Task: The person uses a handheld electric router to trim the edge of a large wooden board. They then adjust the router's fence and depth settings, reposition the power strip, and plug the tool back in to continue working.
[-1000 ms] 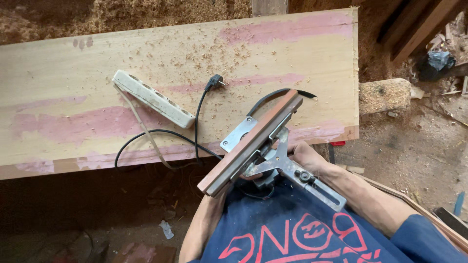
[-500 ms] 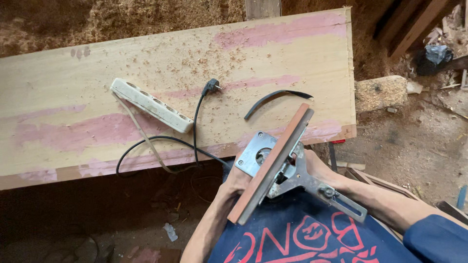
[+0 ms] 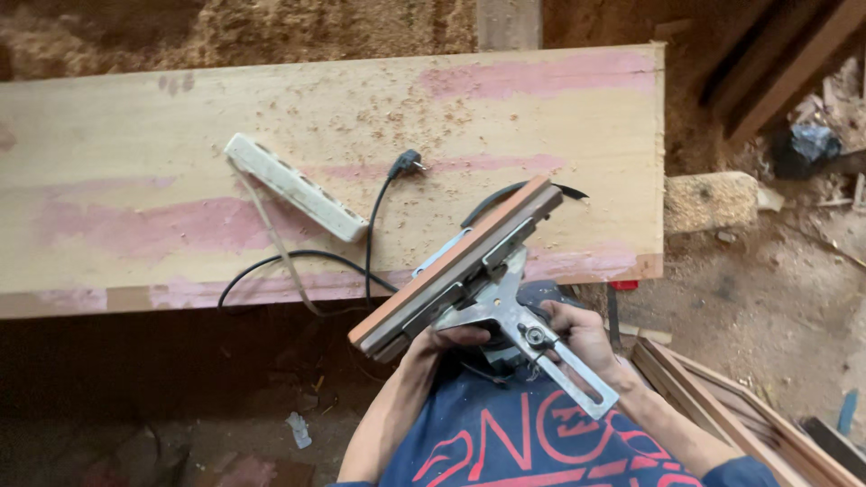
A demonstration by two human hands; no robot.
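Observation:
I hold a power tool upside down over my lap, its metal base plate [image 3: 487, 302] facing up. A long reddish wooden fence strip [image 3: 451, 263] is fixed along the plate's edge, and a slotted metal guide bar [image 3: 564, 370] sticks out toward the lower right. My left hand [image 3: 446, 341] grips the near end of the plate under the wooden strip. My right hand [image 3: 577, 335] rests on the guide bar, fingers at its small knob [image 3: 532, 337]. The tool's black cord [image 3: 302, 261] runs up onto the plank, its plug [image 3: 408, 162] lying loose.
A wide pale plank [image 3: 180, 135] with pink streaks and sawdust lies across the view. On it sits a white power strip [image 3: 293, 187]. Sawdust piles lie behind, a wood offcut [image 3: 710, 200] to the right, and framed timber [image 3: 722, 397] at lower right.
The tool has tilted and shifted slightly, its wooden strip now lying flatter across the view. My right hand has moved onto the guide bar's knob.

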